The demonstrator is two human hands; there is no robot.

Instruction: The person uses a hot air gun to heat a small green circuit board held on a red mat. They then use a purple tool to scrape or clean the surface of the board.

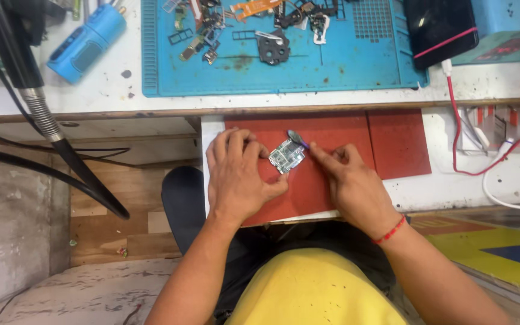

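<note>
Two bare hands work over a small circuit board (287, 156) that lies on a red mat (392, 144) on a pull-out shelf just below the main bench. The left hand (236, 174) steadies the board, fingers curled and pressed together along its left edge, thumb set against its lower corner. The right hand (347, 180) pinches a thin tool with a purple-grey tip (298, 139) between thumb and forefinger, the tip touching the board's upper right corner. A red thread band (389, 232) circles the right wrist.

Judging by the layout, the work looks midway: the board is already bare and out of any casing, and many removed parts lie apart on the bench above, while the tool is only at the board's edge. Whether anything has come off the board itself cannot be told.

No true container shows. The nearest thing to one is a blue work mat (344, 66) with raised edges on the bench; it holds scattered small metal frames, a black round-holed plate (273, 48), an orange flex strip (254, 7) and other loose bits. A blue cylindrical device (85, 42) lies left of it, and a dark phone-like slab (440, 27) with a red-and-white cable (452, 102) sits to its right.
</note>
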